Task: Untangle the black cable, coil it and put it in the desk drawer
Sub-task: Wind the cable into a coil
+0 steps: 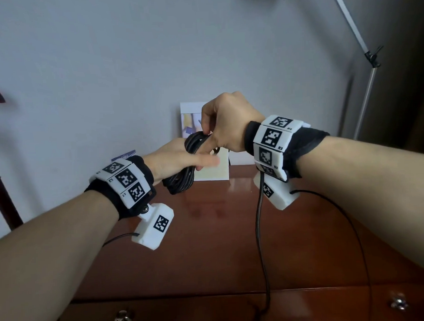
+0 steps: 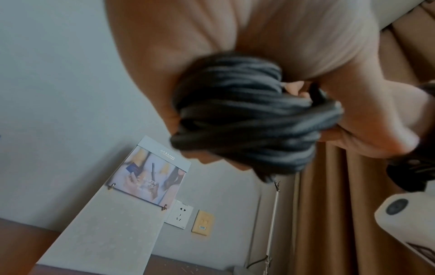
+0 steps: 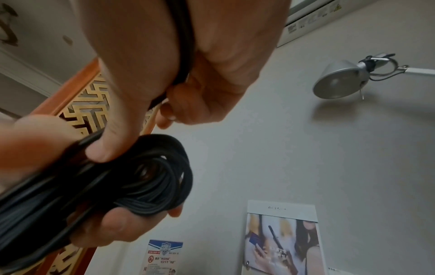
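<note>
The black cable (image 1: 181, 179) is wound into a coil of several loops, held above the back of the desk. My left hand (image 1: 199, 162) grips the coil, thumb pressed across it (image 3: 103, 147) and fingers underneath. My right hand (image 1: 206, 131) pinches a strand at the top of the coil. The loose tail (image 1: 258, 221) runs through the right palm (image 3: 184, 46), hangs past the wrist and drops over the desk's front edge. The left wrist view shows the coil (image 2: 235, 115) close up and blurred. The drawer front (image 1: 187, 315) below the desktop is shut, with a metal pull (image 1: 122, 318).
The glossy brown desktop (image 1: 209, 244) lies under both arms. A desk calendar (image 1: 191, 117) leans on the wall behind the hands. A silver lamp arm (image 1: 367, 87) rises at the right, its head (image 3: 339, 80) overhead. A second drawer pull (image 1: 398, 302) sits at lower right. Dark wooden furniture (image 1: 3, 191) stands left.
</note>
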